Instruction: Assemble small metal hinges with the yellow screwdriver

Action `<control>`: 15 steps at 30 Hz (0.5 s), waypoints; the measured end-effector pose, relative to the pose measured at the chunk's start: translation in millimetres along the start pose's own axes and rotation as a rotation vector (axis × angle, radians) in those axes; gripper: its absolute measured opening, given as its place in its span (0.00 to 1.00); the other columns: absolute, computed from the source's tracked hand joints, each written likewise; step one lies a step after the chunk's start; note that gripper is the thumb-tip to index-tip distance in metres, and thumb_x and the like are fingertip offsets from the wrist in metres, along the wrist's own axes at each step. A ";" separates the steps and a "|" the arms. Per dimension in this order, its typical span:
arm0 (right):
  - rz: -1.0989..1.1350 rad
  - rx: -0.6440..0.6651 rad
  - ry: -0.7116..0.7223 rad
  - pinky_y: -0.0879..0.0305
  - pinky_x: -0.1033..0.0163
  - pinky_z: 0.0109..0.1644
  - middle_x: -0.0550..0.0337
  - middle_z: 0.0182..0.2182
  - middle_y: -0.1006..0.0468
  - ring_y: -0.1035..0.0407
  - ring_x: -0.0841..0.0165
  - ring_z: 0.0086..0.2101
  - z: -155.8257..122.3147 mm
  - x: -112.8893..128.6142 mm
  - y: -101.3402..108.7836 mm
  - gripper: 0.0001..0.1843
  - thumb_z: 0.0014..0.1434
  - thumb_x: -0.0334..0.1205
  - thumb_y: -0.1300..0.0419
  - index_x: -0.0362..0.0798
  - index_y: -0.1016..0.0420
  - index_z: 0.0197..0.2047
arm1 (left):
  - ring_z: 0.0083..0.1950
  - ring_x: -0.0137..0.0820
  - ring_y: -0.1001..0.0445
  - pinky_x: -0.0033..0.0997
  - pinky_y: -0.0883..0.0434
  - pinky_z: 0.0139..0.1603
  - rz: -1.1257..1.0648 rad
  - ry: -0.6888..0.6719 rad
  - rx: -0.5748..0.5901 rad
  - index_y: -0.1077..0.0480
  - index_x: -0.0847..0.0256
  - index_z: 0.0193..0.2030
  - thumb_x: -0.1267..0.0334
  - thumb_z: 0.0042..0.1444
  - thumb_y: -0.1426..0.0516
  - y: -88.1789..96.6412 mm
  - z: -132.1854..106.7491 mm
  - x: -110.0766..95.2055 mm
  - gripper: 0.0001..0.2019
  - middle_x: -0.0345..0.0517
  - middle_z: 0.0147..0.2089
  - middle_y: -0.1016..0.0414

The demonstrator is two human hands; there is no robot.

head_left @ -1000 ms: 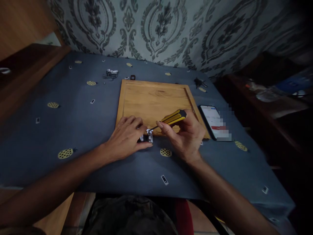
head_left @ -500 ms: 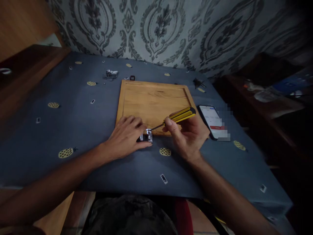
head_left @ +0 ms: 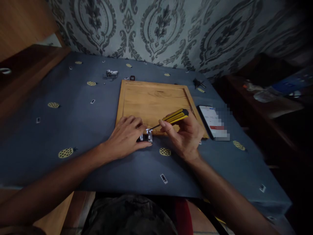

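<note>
Head view: left hand [head_left: 127, 138] pinches small metal part [head_left: 147, 136] at board [head_left: 154, 101] edge on desk [head_left: 73, 130]; right hand [head_left: 187, 135] wraps screwdriver [head_left: 171, 119], tip on part. Risk: tip slips toward fingers [head_left: 137, 123], part small, hold shallow

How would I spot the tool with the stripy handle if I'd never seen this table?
Find the wooden board lying on the blue tablecloth. At its near edge, the right hand holds the screwdriver, tip pointing at a small metal part under the left hand. Nothing else here has its yellow and black striped handle.
</note>
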State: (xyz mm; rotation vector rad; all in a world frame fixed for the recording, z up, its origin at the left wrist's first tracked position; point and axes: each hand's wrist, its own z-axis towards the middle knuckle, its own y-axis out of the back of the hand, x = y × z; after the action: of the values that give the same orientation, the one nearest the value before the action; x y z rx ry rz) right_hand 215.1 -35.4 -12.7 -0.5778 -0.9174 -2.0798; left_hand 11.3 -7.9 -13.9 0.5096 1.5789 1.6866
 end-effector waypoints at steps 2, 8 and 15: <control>-0.014 0.003 -0.007 0.34 0.62 0.28 0.67 0.22 0.28 0.30 0.71 0.23 1.1 0.1 -0.6 0.18 0.61 0.52 0.31 0.51 0.32 0.30 | 0.55 0.45 0.29 0.46 0.32 0.56 0.006 -0.005 -0.006 0.25 0.61 0.54 0.44 0.62 0.37 -1.0 0.2 0.3 0.24 0.50 0.51 0.25; 0.029 -0.017 0.001 0.34 0.62 0.25 0.69 0.21 0.31 0.34 0.72 0.19 3.5 0.5 -4.0 0.20 0.59 0.51 0.30 0.53 0.35 0.29 | 0.54 0.45 0.29 0.46 0.32 0.55 0.012 -0.008 -0.025 0.25 0.60 0.53 0.44 0.63 0.38 -2.4 -0.2 0.5 0.22 0.50 0.50 0.25; 0.075 0.010 -0.072 0.32 0.62 0.26 0.68 0.23 0.32 0.34 0.72 0.23 4.0 -0.7 -4.9 0.20 0.60 0.54 0.31 0.52 0.36 0.30 | 0.54 0.44 0.29 0.45 0.32 0.54 -0.014 -0.006 -0.037 0.25 0.59 0.54 0.44 0.63 0.37 -2.7 -1.1 1.6 0.23 0.49 0.50 0.25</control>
State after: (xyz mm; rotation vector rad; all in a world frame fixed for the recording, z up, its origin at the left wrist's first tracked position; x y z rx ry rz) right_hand 212.0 -29.9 -12.7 -0.6761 -0.9324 -1.9972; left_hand 10.2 -7.6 -16.9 0.4837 1.5401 1.6994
